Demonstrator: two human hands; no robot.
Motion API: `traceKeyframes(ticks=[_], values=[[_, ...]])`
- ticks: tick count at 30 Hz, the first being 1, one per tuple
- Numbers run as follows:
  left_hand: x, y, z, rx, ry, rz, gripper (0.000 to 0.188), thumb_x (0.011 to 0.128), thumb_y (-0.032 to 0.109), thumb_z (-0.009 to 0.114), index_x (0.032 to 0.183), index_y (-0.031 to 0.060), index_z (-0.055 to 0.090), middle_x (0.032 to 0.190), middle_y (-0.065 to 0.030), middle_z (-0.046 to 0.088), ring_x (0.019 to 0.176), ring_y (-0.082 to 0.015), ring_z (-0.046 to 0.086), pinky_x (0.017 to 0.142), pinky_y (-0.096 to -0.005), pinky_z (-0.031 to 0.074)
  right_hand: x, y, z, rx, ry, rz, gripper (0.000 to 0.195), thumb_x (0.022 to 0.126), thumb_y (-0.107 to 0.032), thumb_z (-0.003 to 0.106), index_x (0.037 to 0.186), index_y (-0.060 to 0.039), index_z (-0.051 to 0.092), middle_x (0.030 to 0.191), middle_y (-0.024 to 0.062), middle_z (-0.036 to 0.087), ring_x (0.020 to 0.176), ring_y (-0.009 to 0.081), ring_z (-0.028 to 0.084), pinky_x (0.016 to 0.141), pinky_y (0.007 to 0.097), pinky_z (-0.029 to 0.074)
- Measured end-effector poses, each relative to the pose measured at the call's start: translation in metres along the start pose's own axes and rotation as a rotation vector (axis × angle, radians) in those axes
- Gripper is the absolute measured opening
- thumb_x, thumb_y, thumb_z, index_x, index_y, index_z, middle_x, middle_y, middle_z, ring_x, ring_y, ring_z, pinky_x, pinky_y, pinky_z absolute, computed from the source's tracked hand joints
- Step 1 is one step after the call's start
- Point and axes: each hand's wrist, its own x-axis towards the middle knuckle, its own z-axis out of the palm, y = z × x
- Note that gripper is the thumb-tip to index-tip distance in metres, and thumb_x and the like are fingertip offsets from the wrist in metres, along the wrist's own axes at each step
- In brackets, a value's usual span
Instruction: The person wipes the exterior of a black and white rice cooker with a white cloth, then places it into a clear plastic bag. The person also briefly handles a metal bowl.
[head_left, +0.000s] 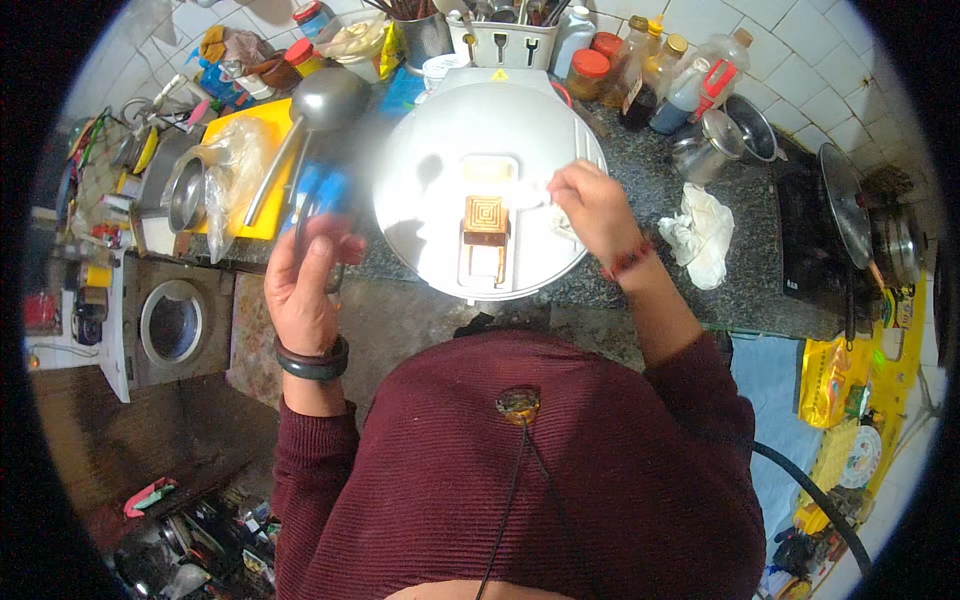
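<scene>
Before me on the counter is a large round white appliance (420, 217), its lid down and brightly lit. A copper-coloured square panel (486, 216) with nested squares sits on the lid. Over the lid's right side my right hand (592, 206) has its fingers pinched together on a pale crumpled thing (562, 225); glare and blur hide its exact kind. My left hand (307, 281) is raised left of the lid, in front of the counter edge, its fingers curled around a thin, dark, curved thing (301, 217). Motion blur obscures what that is.
A metal wok ladle (326, 101) and a plastic bag (232, 165) lie on a yellow board (277, 124) to the left. A crumpled white cloth (701, 236) rests at right, near a steel pot (705, 146) and cooktop (802, 225). Bottles and jars (589, 71) line the back.
</scene>
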Motion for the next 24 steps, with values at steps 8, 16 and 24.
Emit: traceKeyframes(ticks=[8, 16, 24], values=[[0.007, 0.016, 0.007, -0.007, 0.084, 0.058, 0.028, 0.088, 0.018, 0.056, 0.11, 0.0012, 0.057, 0.098, -0.011, 0.063, 0.079, -0.0183, 0.061, 0.069, -0.0314, 0.048, -0.04, -0.018, 0.029, -0.21, -0.32, -0.318, 0.005, 0.076, 0.0, 0.053, 0.077, -0.0032, 0.056, 0.078, 0.0125, 0.053, 0.077, 0.0294, 0.053, 0.072, 0.0364, 0.044], [0.033, 0.042, 0.014, 0.111, 0.004, 0.182, 0.026, 0.092, 0.016, 0.05, 0.112, 0.0019, 0.056, 0.099, -0.0133, 0.063, 0.072, -0.015, 0.061, 0.053, -0.0197, 0.04, -0.053, 0.098, -0.063, -0.387, 0.104, 0.084, 0.013, 0.073, -0.003, 0.057, 0.085, -0.0023, 0.062, 0.082, 0.0132, 0.059, 0.08, 0.0291, 0.058, 0.073, 0.036, 0.047], [0.057, 0.023, 0.108, -0.019, -0.393, 0.067, 0.026, 0.091, 0.014, 0.051, 0.115, 0.0031, 0.054, 0.083, -0.0027, 0.059, 0.06, -0.0053, 0.053, 0.056, -0.0199, 0.046, -0.015, 0.036, -0.055, 0.367, 0.17, 0.189, 0.035, 0.092, -0.018, 0.048, 0.121, 0.002, 0.049, 0.11, 0.0153, 0.057, 0.093, 0.022, 0.059, 0.081, 0.0304, 0.046]])
